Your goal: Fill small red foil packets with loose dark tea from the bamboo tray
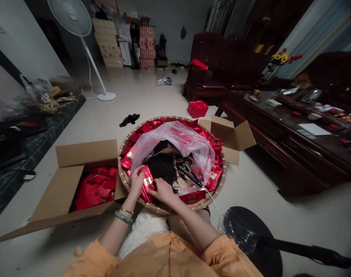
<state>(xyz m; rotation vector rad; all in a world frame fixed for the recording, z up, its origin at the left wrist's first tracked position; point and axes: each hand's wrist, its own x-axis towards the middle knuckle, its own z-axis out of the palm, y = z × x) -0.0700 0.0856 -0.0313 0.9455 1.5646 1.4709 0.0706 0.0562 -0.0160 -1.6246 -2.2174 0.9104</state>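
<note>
A red foil packet (147, 181) with a pale gold label is at the near left of a round woven basket (225, 169). My left hand (137, 181) pinches its upper left edge. My right hand (163, 190) has its fingers closed on the packet's lower right edge; the fingertips are partly hidden. Beyond the hands, dark dried tea leaves (163, 165) lie loose in an open, clear plastic bag (178, 134). A black hair straightener (192, 177), jaws apart and trailing a white cord, rests over the leaves. More red packets (214, 179) ring the bag inside the basket.
An open cardboard box (57, 190) of red packets stands left of the basket. Another open carton (231, 134) is at the right, with a red box (197, 109) behind. A black round stand base (250, 234) is near right; a wooden table (281, 127) lies beyond.
</note>
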